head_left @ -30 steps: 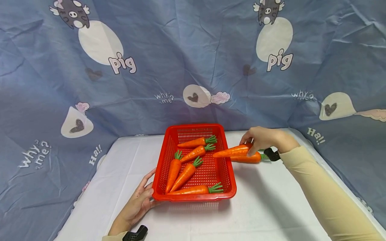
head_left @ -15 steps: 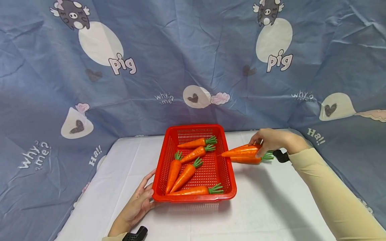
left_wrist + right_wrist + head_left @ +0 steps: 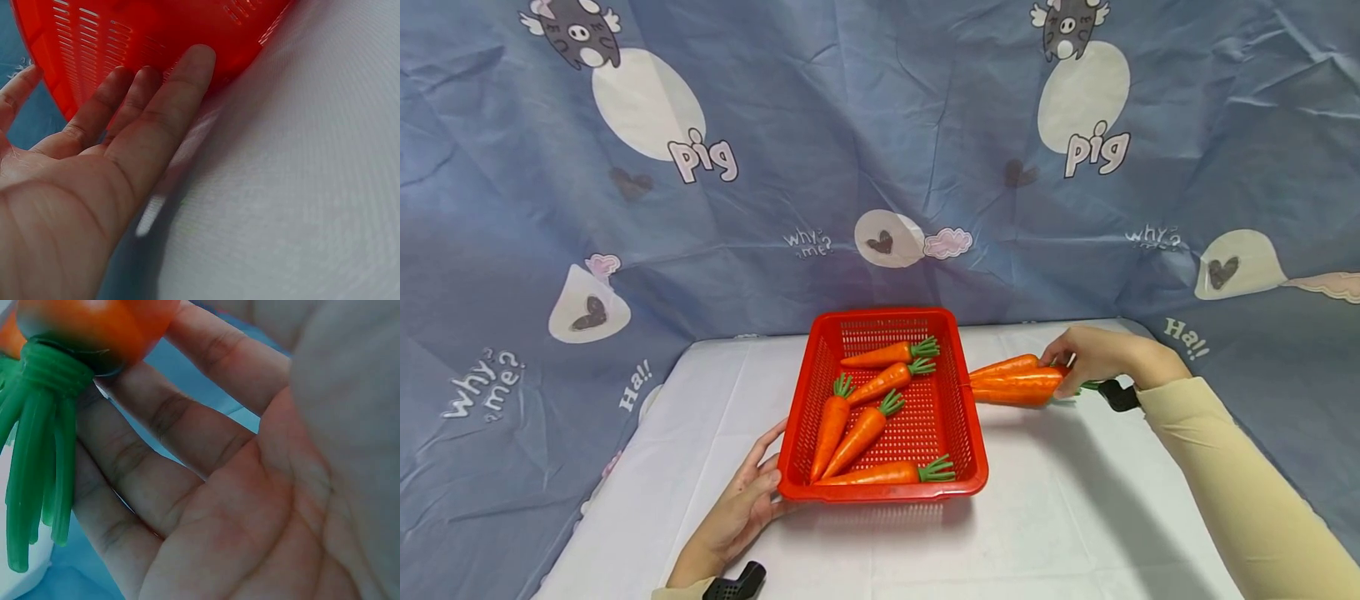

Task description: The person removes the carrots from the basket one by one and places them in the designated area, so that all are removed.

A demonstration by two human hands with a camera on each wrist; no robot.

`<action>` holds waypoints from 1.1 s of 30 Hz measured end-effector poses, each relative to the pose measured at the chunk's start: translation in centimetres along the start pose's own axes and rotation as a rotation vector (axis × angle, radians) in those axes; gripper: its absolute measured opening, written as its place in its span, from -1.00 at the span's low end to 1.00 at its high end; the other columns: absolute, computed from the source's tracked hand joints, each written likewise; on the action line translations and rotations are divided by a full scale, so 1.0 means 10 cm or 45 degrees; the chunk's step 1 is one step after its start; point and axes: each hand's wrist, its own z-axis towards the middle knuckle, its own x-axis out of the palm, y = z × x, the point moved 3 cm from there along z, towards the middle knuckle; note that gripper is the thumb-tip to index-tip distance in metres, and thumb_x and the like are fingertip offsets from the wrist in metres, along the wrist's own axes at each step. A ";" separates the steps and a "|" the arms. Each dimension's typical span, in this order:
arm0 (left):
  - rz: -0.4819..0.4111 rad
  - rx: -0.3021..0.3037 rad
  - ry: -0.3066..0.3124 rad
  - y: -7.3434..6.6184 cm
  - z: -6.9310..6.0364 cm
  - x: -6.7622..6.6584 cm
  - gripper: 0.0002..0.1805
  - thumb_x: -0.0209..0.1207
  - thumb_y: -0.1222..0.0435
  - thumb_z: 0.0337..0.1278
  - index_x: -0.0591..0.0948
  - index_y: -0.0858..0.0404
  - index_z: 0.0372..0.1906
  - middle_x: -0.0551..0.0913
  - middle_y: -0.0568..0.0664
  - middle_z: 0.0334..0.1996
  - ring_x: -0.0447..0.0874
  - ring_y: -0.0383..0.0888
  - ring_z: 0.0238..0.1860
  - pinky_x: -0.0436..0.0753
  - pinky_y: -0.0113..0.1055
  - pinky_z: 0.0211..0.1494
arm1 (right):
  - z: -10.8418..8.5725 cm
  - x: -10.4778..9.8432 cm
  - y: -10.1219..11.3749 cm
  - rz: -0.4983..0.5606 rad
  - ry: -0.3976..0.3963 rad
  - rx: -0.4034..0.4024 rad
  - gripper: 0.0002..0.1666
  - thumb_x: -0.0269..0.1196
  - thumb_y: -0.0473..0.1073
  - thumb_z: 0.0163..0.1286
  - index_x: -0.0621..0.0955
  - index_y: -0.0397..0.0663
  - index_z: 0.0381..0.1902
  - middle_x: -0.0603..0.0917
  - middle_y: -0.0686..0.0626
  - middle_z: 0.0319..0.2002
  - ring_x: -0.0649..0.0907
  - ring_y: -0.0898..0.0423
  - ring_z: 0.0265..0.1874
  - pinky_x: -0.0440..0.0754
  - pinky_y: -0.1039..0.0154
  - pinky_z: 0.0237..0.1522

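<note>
One carrot [image 3: 1041, 379], right of the head frame's centre, is pinched by the right hand [image 3: 1093, 354]; positioning it seems the step, next calling for steady control. It overlaps apparently two more carrots [image 3: 1011, 365]. The central red basket [image 3: 883, 493] holds five carrots [image 3: 859, 440]; the left hand's [image 3: 737, 507] spread fingers touch its lower-left side.

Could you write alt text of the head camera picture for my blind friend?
A person's right hand grips a plastic-looking carrot beside a red perforated basket holding five more carrots. The left hand touches the basket's left side; white cloth lies underneath and blue pig-print fabric hangs behind.
</note>
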 end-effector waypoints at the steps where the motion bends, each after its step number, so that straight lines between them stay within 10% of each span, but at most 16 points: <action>1: 0.000 0.000 0.000 0.00 0.00 0.00 -0.21 -0.03 0.32 0.63 -0.03 -0.15 0.75 0.51 -0.19 0.46 0.63 -0.18 0.38 0.72 0.02 0.31 | -0.01 0.00 -0.02 0.006 0.002 0.004 -0.55 0.62 -0.20 0.13 0.78 -0.16 0.00 0.79 0.04 -0.19 0.64 0.15 -0.20 0.62 0.22 -0.08; 33: -0.020 0.044 0.047 -0.01 0.00 0.00 -0.21 -0.05 0.34 0.63 -0.05 -0.11 0.76 0.49 -0.16 0.48 0.63 -0.15 0.40 0.72 0.01 0.31 | 0.02 0.26 -0.41 0.110 0.064 0.095 -0.53 0.53 -0.36 0.02 0.78 -0.25 -0.02 0.83 0.00 -0.22 0.65 0.17 -0.26 0.58 0.26 -0.10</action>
